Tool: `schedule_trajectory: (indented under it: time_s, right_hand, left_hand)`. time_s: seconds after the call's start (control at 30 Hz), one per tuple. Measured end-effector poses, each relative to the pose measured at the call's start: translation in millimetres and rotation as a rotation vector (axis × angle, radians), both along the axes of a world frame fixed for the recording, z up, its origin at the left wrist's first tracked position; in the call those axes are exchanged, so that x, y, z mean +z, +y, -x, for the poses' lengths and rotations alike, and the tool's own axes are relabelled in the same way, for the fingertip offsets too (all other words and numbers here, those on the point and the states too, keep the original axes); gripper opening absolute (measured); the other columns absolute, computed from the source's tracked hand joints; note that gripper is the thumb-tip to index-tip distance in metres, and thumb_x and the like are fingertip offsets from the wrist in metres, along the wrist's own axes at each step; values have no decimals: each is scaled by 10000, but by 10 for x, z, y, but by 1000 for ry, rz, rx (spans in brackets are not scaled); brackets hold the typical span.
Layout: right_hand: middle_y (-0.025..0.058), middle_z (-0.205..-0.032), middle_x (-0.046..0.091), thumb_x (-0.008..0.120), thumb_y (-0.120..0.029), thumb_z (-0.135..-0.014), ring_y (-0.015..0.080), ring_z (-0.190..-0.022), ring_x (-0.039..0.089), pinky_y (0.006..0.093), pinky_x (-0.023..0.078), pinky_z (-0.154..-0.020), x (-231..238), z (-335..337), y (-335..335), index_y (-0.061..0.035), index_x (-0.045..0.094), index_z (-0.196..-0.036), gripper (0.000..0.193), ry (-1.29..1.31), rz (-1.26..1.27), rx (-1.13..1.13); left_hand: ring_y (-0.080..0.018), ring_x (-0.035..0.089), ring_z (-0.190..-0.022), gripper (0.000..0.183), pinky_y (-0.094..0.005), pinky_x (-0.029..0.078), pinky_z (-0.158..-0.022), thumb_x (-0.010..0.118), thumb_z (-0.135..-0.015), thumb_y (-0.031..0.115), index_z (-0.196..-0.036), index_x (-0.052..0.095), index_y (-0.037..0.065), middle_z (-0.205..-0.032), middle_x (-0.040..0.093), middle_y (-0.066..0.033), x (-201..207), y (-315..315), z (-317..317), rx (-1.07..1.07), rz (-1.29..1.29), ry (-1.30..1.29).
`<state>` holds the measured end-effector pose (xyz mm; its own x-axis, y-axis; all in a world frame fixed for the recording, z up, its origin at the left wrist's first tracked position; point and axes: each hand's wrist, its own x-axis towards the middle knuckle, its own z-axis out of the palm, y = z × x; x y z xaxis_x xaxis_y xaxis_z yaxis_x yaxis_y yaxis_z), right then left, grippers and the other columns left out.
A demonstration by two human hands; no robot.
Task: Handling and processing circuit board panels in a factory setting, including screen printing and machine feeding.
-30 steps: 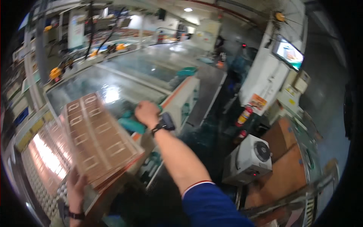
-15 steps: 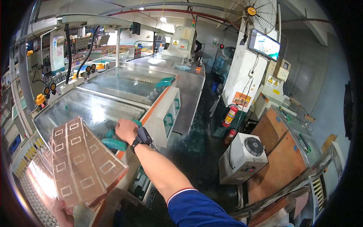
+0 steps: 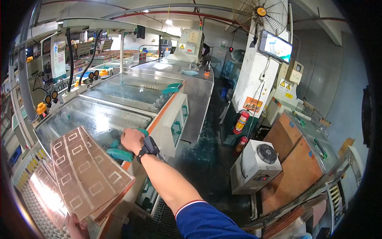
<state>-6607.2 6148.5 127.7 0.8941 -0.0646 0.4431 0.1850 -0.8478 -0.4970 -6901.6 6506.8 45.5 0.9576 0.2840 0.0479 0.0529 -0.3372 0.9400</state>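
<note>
At the front edge of a clear tank lid [image 3: 85, 113], my right hand [image 3: 132, 140] is closed in a fist over a green handle [image 3: 120, 154]. Green shows on both sides of the fist, while the palm side is hidden. Low on the left, my left hand [image 3: 76, 228] grips the bottom edge of some overlapping copper-coloured panels [image 3: 81, 171] with pale rectangular outlines. The panels lean at a slant over the tank's front corner; most of the left fingers are behind them. Another shiny copper panel [image 3: 45, 191] lies lower, on rows of pale rollers [image 3: 30, 205].
A second lidded tank [image 3: 133, 85] and a metal worktop [image 3: 195, 93] stretch away ahead. To the right are a dark wet aisle floor [image 3: 195, 159], a fire extinguisher [image 3: 241, 121], a white cooling unit [image 3: 254, 171] and a wood-sided cabinet [image 3: 294, 175]. Pipes and gauges [image 3: 51, 96] line the left.
The copper panels have tilted slightly, and my left hand has shifted a little right along their lower edge. My right hand stays at the green handle. The whole view has moved slightly.
</note>
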Motion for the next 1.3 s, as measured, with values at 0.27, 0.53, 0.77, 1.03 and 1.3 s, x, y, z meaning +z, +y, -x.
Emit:
schedule_trajectory:
  time_s: [0.27,0.53,0.77,1.03,1.3]
  right_hand:
    - [203,-866,694,568,-247,-846,403,-858,661,491,521,-769,9,26,14,-67,701,-904,231,-31,-24,-7]
    - [208,-881,694,570,-246,-840,408,-861,661,498,520,-763,21,46,12,-69,699,-908,229,-30,-33,-16]
    - [203,-884,695,570,-254,-836,406,-860,662,500,523,-753,2,34,6,-69,695,-911,235,-33,-15,1]
    - [203,-885,699,574,-262,-838,400,-850,670,497,527,-743,-15,24,5,-70,697,-922,243,-21,-11,-7]
    - [205,-874,697,576,-254,-837,404,-851,667,494,527,-746,-14,30,-9,-71,700,-913,234,-22,-14,12]
  left_hand:
    - [-186,525,-754,199,-310,501,-681,512,-1003,166,-971,558,-25,-881,560,-89,131,-187,105,-27,-247,-203]
    - [-203,571,-817,129,-340,537,-747,485,-979,73,-1055,559,-1,-930,586,-77,286,-330,105,92,909,-73]
    - [-216,557,-777,104,-362,520,-732,511,-972,98,-948,555,7,-869,575,-83,310,-454,200,106,730,-117]
    - [-293,491,-691,247,-421,433,-640,605,-924,209,-826,535,-6,-735,530,-179,164,-294,174,-7,-93,-214]
    - [-324,490,-685,274,-422,430,-636,619,-902,250,-836,547,-7,-760,556,-206,265,-370,197,-33,-112,-235]
